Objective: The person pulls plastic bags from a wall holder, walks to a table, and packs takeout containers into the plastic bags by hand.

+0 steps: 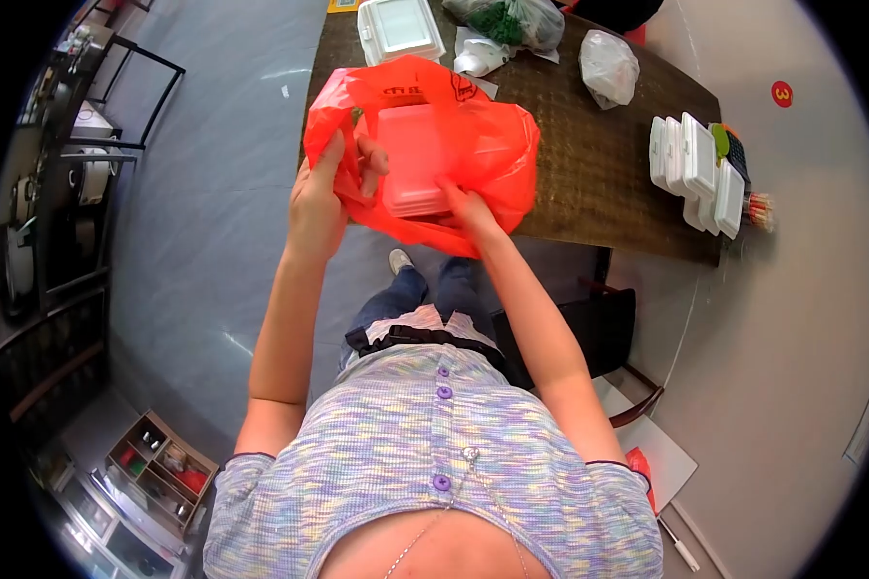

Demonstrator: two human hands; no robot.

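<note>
A thin red plastic bag [507, 150] with dark print is held up in front of me at the table's near edge. Inside it a lidded takeaway box [410, 145] shows, tinted red by the film. My left hand [323, 198] grips the bag's left side, its fingers curled by the opening beside the box. At the box's lower right corner, my right hand [468, 207] is closed on the bag, with its fingertips partly covered by red film. Whether it also grips the box itself I cannot tell.
On the brown wooden table [589, 183] are a white lidded box [401, 31], a clear bag with greens [512, 21], a white plastic bag [608, 68] and several stacked white boxes [686, 159]. Toothpicks [761, 210] stand by the wall. A dark chair [589, 333] is at the right.
</note>
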